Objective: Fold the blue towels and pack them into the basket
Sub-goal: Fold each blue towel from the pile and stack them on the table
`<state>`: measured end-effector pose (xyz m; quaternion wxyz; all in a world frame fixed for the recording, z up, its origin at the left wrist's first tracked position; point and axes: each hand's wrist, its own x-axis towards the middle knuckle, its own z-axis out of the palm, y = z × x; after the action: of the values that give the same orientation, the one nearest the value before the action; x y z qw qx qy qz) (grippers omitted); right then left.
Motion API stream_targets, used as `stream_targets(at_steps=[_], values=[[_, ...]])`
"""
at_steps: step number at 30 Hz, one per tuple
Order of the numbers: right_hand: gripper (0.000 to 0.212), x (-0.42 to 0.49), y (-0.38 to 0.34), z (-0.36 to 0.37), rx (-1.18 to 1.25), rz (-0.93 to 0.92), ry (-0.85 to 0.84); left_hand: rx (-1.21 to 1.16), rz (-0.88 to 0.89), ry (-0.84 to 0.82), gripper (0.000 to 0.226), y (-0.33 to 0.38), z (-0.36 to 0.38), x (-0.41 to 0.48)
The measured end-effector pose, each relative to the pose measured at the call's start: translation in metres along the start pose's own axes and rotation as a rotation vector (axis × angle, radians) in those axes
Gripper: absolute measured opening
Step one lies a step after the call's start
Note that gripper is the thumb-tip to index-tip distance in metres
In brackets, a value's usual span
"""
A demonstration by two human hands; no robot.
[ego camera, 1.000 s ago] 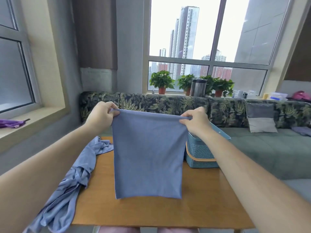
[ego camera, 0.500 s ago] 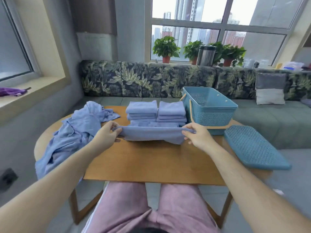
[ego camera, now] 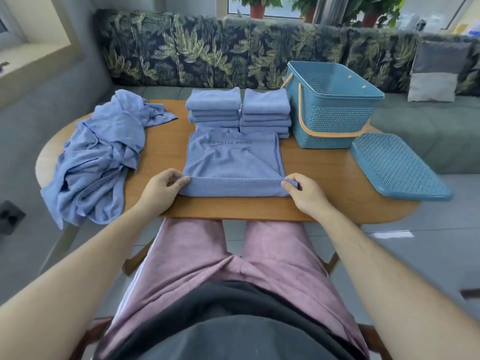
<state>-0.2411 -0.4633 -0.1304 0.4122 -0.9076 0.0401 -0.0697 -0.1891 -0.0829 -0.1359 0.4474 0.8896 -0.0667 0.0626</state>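
In the head view, the left hand (ego camera: 162, 189) pinches the near left corner of a blue towel (ego camera: 231, 162) between thumb and curled fingers. The right hand (ego camera: 306, 192) pinches the near right corner the same way. Both hands sit low at the near edge of the wooden counter (ego camera: 324, 178). The towel lies flat on the counter and spreads away from the hands, its near edge turned up into a narrow fold that runs from one hand to the other. Dark lettering shows on its far part, upside down from this side. Straight ahead of the hands, at the towel's far edge, the left stack of folded towels (ego camera: 214, 107) and the right stack of folded towels (ego camera: 266, 110) stand side by side. Ahead of the right hand and further to its right, the blue basket (ego camera: 335, 110) stands open just beside the right stack, its orange handle swung down against its side. The basket lid (ego camera: 397, 166) lies to the right of the right hand, near the counter's rim. Out past the left hand, a heap of unfolded towels (ego camera: 101, 157) sprawls across the counter and hangs over its left edge.
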Motion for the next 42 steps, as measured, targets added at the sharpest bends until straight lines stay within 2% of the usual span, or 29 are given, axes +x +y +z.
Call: stream_targets(at_steps=[5, 8, 9, 11, 13, 15, 18, 21, 23, 26, 31, 33, 37, 40, 42], values=[[0.018, -0.003, 0.007, 0.001, 0.038, 0.01, -0.004, -0.026, -0.011, -0.01, 0.02, 0.004, -0.001, -0.006], [0.046, -0.006, 0.003, 0.0, 0.105, 0.003, 0.016, -0.116, -0.046, -0.004, 0.052, 0.007, -0.003, -0.009], [0.053, -0.006, 0.003, 0.0, 0.116, -0.001, 0.011, -0.159, -0.058, -0.003, 0.055, 0.008, -0.003, -0.01], [0.054, -0.008, 0.004, 0.001, 0.102, -0.014, -0.012, -0.2, -0.049, -0.025, 0.043, 0.006, -0.002, -0.011], [0.037, -0.008, 0.008, 0.005, 0.061, -0.056, 0.001, -0.117, 0.002, -0.04, 0.023, 0.001, 0.002, -0.012], [0.01, -0.011, 0.009, 0.008, -0.017, -0.148, 0.047, 0.071, 0.129, -0.023, 0.015, -0.006, 0.004, -0.009], [0.047, -0.014, 0.012, 0.013, -0.266, -0.279, 0.083, 0.307, 0.24, -0.121, 0.051, -0.008, 0.004, -0.006], [0.052, -0.017, 0.004, 0.012, -0.484, -0.245, -0.085, 0.47, 0.268, -0.302, 0.072, -0.009, 0.008, -0.008], [0.049, -0.021, 0.001, 0.01, -0.528, -0.21, -0.148, 0.541, 0.262, -0.366, 0.074, -0.008, 0.007, -0.013], [0.049, -0.035, 0.001, 0.007, -0.521, -0.206, -0.139, 0.573, 0.279, -0.379, 0.074, -0.006, -0.001, -0.027], [0.059, -0.033, -0.024, 0.017, -0.555, -0.254, -0.007, 0.617, 0.336, -0.228, 0.062, 0.021, 0.008, -0.023], [0.059, -0.02, -0.037, 0.033, -0.602, -0.245, -0.069, 0.611, 0.316, -0.231, 0.063, 0.033, 0.026, -0.009], [0.062, 0.002, -0.05, 0.059, -0.647, -0.117, -0.251, 0.632, 0.193, -0.373, 0.066, 0.047, 0.062, 0.009], [0.063, -0.003, -0.046, 0.056, -0.676, -0.066, -0.297, 0.649, 0.137, -0.407, 0.068, 0.048, 0.064, 0.004], [0.063, -0.019, -0.041, 0.048, -0.684, -0.08, -0.303, 0.669, 0.171, -0.427, 0.079, 0.045, 0.057, -0.009]])
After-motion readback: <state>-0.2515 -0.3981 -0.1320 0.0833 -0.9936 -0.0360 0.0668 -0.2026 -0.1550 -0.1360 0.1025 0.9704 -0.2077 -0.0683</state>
